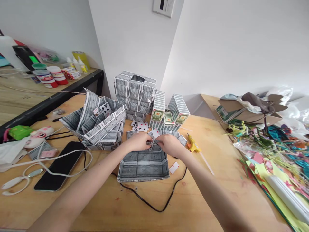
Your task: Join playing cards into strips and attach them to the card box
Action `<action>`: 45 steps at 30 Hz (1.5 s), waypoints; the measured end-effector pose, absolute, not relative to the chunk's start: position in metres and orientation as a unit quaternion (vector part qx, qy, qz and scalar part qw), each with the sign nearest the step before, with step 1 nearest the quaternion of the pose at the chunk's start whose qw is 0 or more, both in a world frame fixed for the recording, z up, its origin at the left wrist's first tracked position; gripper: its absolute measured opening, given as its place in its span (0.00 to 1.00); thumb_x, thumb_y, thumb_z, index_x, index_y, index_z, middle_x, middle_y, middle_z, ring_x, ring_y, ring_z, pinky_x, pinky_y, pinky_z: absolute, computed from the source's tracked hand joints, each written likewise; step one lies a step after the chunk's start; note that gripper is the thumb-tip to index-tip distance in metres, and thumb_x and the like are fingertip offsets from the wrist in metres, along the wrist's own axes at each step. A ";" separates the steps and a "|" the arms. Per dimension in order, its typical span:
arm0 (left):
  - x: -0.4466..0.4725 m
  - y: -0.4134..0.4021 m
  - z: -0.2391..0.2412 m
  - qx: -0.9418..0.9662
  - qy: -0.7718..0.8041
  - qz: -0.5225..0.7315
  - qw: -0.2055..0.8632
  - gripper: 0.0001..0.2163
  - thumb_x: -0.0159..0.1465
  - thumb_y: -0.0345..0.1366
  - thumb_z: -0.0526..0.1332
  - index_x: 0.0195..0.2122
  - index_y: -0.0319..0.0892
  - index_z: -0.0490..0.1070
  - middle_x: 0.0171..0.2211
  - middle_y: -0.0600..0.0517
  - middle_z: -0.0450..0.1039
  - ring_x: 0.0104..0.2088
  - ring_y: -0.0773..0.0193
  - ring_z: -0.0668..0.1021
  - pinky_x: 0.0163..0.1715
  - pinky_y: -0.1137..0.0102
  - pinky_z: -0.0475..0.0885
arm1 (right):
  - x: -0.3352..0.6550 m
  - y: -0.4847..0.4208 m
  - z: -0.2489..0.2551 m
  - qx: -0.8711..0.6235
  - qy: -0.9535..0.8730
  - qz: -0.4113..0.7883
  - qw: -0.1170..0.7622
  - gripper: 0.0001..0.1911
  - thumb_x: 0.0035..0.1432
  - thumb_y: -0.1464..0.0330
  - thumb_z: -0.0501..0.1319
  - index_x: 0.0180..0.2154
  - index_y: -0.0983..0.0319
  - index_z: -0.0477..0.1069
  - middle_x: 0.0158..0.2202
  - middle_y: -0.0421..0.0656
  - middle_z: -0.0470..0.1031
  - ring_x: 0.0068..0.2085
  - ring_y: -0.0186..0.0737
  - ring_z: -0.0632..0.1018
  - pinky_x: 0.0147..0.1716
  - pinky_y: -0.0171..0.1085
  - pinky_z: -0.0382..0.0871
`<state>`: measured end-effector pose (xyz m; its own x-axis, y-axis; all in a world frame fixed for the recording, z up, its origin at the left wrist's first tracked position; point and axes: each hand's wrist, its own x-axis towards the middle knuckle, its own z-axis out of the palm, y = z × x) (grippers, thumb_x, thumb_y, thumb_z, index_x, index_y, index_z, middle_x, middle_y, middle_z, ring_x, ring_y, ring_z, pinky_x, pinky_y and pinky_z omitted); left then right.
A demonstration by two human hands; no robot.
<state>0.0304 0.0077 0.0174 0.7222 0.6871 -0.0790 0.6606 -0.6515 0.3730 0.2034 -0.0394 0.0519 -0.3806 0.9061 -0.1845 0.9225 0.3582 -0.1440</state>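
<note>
My left hand (pixel 141 141) and my right hand (pixel 170 144) meet over the back edge of a shallow tray made of grey-backed playing cards (pixel 144 164). The fingers of both hands are closed in a pinch on a playing card (pixel 155 132), part of it hidden by the fingertips. Just behind them, more cards lie face up (pixel 140 125) on the table. A small white and red card piece (pixel 174 167) rests right of the tray. The yellow glue gun (pixel 193 144) lies beyond my right hand.
Folded card structures (pixel 103 122) stand left, a tall card box (pixel 135 93) behind, and card packs (pixel 178 109) beside it. A phone (pixel 60 166), white cable and scissors (pixel 15 183) lie left. A black cord (pixel 160 211) loops in front. Coloured craft scraps (pixel 275 164) cover the right.
</note>
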 end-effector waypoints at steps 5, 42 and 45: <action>0.033 0.002 0.020 0.911 0.384 -0.016 0.149 0.09 0.53 0.41 0.56 0.30 0.44 0.72 0.28 0.49 0.75 0.31 0.57 0.76 0.26 0.70 0.64 | 0.198 -0.039 0.048 0.551 0.827 -0.087 0.067 0.11 0.57 0.71 0.49 0.35 0.62 0.69 0.36 0.46 0.75 0.39 0.40 0.74 0.34 0.34 0.61; 0.039 -0.073 0.076 0.847 0.528 0.046 0.043 0.21 0.59 0.20 0.45 0.53 0.34 0.61 0.52 0.34 0.64 0.49 0.48 0.71 0.43 0.58 0.69 | 0.179 -0.077 0.056 0.617 0.776 0.030 -0.129 0.17 0.58 0.73 0.48 0.45 0.58 0.71 0.29 0.46 0.71 0.32 0.39 0.69 0.31 0.35 0.58; 0.045 -0.086 0.073 0.830 0.551 0.064 0.047 0.21 0.60 0.22 0.44 0.54 0.31 0.60 0.54 0.32 0.61 0.52 0.45 0.68 0.47 0.54 0.65 | 0.177 -0.093 0.045 0.646 0.708 -0.048 -0.282 0.18 0.57 0.72 0.48 0.44 0.60 0.72 0.29 0.45 0.72 0.31 0.37 0.71 0.32 0.33 0.61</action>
